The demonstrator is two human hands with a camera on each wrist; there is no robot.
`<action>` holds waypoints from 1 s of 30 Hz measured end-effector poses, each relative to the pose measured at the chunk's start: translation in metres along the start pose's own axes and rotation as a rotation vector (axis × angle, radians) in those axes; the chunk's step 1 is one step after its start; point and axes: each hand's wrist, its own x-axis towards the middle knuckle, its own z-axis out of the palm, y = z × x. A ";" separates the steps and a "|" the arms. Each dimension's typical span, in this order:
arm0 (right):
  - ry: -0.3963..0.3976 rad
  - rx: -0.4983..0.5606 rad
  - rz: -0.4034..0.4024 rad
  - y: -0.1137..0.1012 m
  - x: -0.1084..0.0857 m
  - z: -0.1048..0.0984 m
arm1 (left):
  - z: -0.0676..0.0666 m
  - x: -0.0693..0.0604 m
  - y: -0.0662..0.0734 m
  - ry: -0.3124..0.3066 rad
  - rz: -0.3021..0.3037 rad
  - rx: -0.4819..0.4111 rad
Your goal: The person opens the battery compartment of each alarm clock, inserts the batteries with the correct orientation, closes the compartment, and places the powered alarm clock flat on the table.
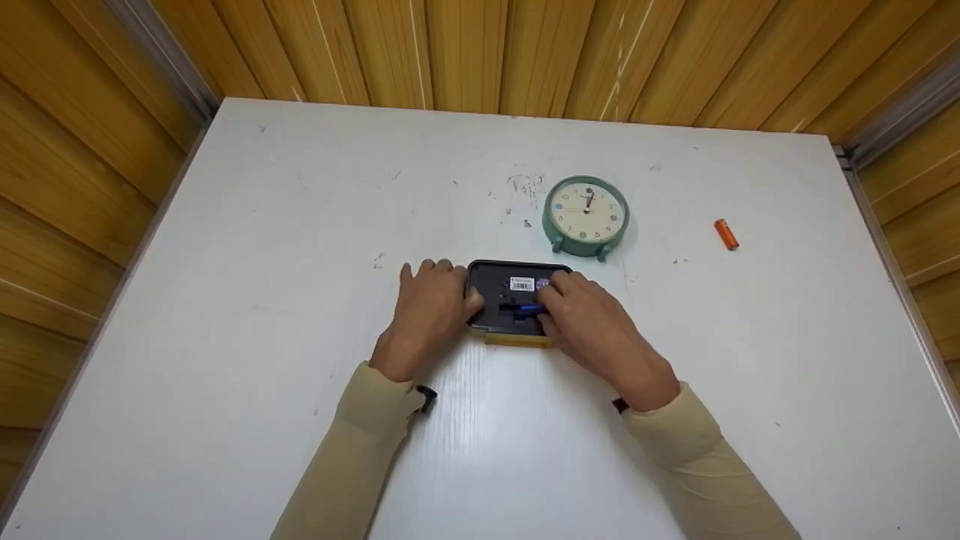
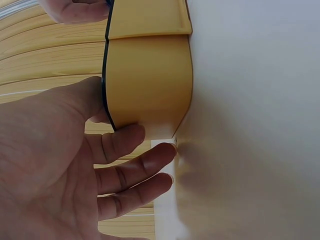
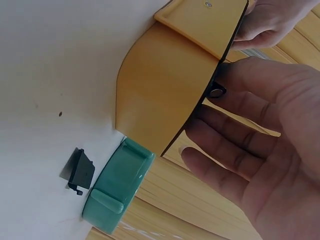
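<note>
A yellow clock (image 1: 517, 340) lies face down, its black back (image 1: 491, 281) turned up with white and purple stickers. My left hand (image 1: 431, 304) grips its left side, thumb on the back and index finger against the yellow wall (image 2: 147, 80). Over the right part of the back, my right hand (image 1: 592, 319) pinches a blue battery (image 1: 531, 308) at the battery slot. In the right wrist view the battery's round metal end (image 3: 216, 93) shows between thumb and fingers. How far it sits in the slot is hidden by the fingers.
A green round clock (image 1: 586, 214) lies face up behind the yellow one. A small black cover (image 3: 81, 170) rests on the table near it, seen only in the right wrist view. An orange battery (image 1: 726, 234) lies farther right on the white table (image 1: 225, 315). Wood-patterned walls (image 1: 465, 52) border the table.
</note>
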 end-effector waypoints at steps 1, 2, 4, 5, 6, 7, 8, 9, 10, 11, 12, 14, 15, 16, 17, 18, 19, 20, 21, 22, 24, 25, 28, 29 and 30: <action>-0.002 0.003 0.000 0.000 0.000 0.000 | 0.000 0.000 0.000 0.003 0.001 0.000; -0.003 0.006 0.000 0.000 0.000 0.001 | 0.000 0.000 0.000 0.006 0.002 0.000; -0.003 0.011 -0.001 0.000 0.001 0.001 | 0.000 0.000 0.000 0.011 0.004 0.000; -0.003 0.013 -0.001 0.000 0.001 0.001 | 0.000 0.000 0.000 0.012 0.004 0.001; -0.002 0.014 -0.001 0.000 0.001 0.001 | 0.000 0.000 0.000 0.012 0.004 0.003; 0.000 0.016 -0.002 0.000 0.001 0.001 | 0.000 0.000 0.000 0.011 0.005 0.005; 0.003 0.018 -0.004 0.000 0.001 0.001 | 0.000 0.001 0.000 0.013 0.006 0.009; 0.006 0.020 -0.006 0.000 0.001 0.002 | 0.000 0.001 0.000 0.012 0.006 0.009; 0.009 0.022 -0.009 0.000 0.001 0.002 | 0.000 0.001 0.000 0.010 0.005 0.007; 0.011 0.024 -0.012 0.000 0.001 0.003 | 0.000 0.001 0.000 0.008 0.004 0.006; 0.014 0.026 -0.015 0.000 0.002 0.004 | 0.000 0.001 0.000 0.007 0.003 0.005; 0.018 0.028 -0.023 0.000 0.002 0.005 | 0.000 0.001 0.000 0.003 0.000 -0.003; 0.020 0.027 -0.026 0.000 0.002 0.006 | 0.000 0.001 0.000 -0.002 -0.003 -0.008; 0.020 0.026 -0.029 0.000 0.002 0.006 | -0.001 0.001 0.000 -0.005 -0.005 -0.009; 0.021 0.027 -0.031 0.000 0.002 0.007 | -0.001 0.001 0.000 -0.007 -0.005 -0.010; 0.032 0.028 -0.038 0.000 0.002 0.007 | -0.001 0.001 0.000 -0.015 -0.006 -0.011; 0.042 0.028 -0.045 0.000 0.002 0.008 | -0.002 0.001 0.000 -0.021 -0.008 -0.013; 0.053 0.029 -0.051 0.000 0.002 0.010 | -0.002 0.001 0.000 -0.028 -0.009 -0.015; 0.063 0.032 -0.057 0.000 0.002 0.010 | -0.002 0.001 0.000 -0.034 -0.010 -0.015; 0.073 0.035 -0.062 0.000 0.003 0.011 | -0.002 0.001 0.000 -0.039 -0.011 -0.013; 0.096 0.038 -0.072 -0.001 0.003 0.013 | -0.002 0.002 0.000 -0.047 -0.012 -0.013; 0.097 0.039 -0.071 -0.002 0.003 0.013 | -0.002 0.002 0.000 -0.046 -0.012 -0.011; 0.098 0.045 -0.069 -0.003 0.004 0.014 | -0.001 0.002 0.000 -0.047 -0.012 -0.009; 0.098 0.044 -0.069 -0.004 0.004 0.014 | -0.001 0.002 0.000 -0.047 -0.013 -0.009; 0.099 0.045 -0.069 -0.004 0.004 0.014 | -0.001 0.002 0.000 -0.047 -0.013 -0.010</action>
